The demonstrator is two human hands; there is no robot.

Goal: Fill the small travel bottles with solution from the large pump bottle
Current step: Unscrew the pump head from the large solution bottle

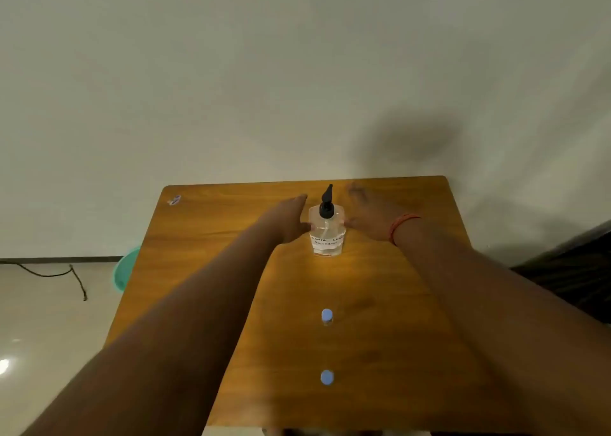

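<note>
A clear pump bottle with a black pump head and a handwritten white label stands upright near the far edge of the wooden table. My left hand is just left of the bottle, fingers stretched out, its thumb at the bottle's side. My right hand is just to the bottle's right, blurred, fingers apart, thumb close to the bottle. Neither hand is closed around it. Two small travel bottles with blue caps stand in line toward me, one mid-table and one nearer the front edge.
A small scrap lies at the table's far left corner. A green basin sits on the floor left of the table, with a dark cable along the wall. A plain wall stands behind. Something dark is at the right.
</note>
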